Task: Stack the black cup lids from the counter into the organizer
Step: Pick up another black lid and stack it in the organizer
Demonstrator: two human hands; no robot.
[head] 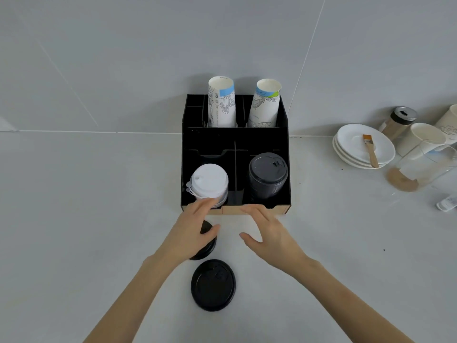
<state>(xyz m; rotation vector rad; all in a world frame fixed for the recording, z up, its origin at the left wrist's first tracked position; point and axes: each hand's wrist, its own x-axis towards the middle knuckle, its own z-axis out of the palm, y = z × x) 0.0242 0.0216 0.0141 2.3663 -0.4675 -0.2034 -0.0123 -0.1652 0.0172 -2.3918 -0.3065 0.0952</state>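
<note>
The black organizer (262, 137) stands against the wall. Its front right compartment holds a stack of black lids (268, 177), its front left a stack of white lids (210, 184). Two stacks of paper cups (221, 105) stand in the back. One black lid (213, 284) lies flat on the counter in front. My left hand (191, 233) covers a second black lid (207, 243), with the thumb across its right side and the fingers reaching toward the white lids. Just before the organizer's front edge, my right hand (269, 233) hovers with its fingers spread and nothing in it.
To the right are stacked white saucers (356, 149) with a small brush (371, 151) on top, a shaker jar (399, 122), white cups (425, 137) and a glass jug (420, 167). The grey counter meets the wall behind the organizer.
</note>
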